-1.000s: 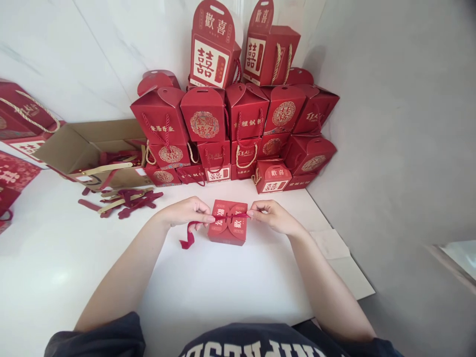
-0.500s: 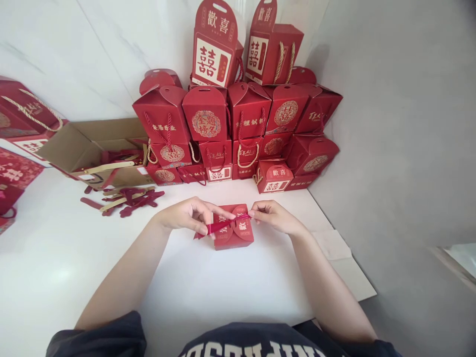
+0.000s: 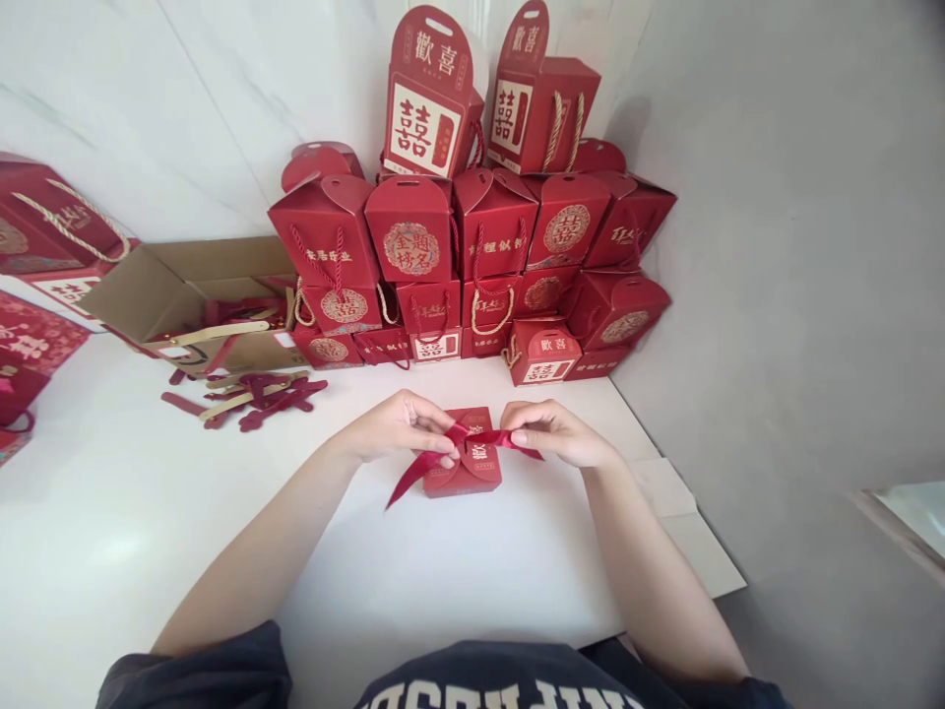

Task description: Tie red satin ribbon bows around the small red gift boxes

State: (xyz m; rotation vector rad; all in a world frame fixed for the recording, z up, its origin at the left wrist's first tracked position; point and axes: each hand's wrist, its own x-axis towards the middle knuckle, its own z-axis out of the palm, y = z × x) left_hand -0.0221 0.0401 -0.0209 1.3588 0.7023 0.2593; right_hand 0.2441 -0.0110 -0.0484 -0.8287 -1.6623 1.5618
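A small red gift box (image 3: 464,480) with gold lettering lies on the white table in front of me. Across its top runs a dark red ribbon (image 3: 410,477), which passes at the closed flaps in the lid's middle. My left hand (image 3: 405,429) pinches the ribbon close to the lid's centre, and one tail hangs down past the box's left side. Off the box's right edge, my right hand (image 3: 555,433) holds the other end of the ribbon between thumb and fingers, with a short tip sticking out below. The fingers partly cover the ribbon's middle.
Stacked red gift boxes (image 3: 409,231) with rope handles stand against the back wall. An open cardboard box (image 3: 140,286) holds more straps, and a pile of red and beige straps (image 3: 258,396) lies before it. A grey wall (image 3: 775,246) bounds the right side.
My left hand has moved right, from the ribbon's left part to the lid's centre. My right hand has shifted slightly right, drawing out a ribbon end. The left tail now hangs lower.
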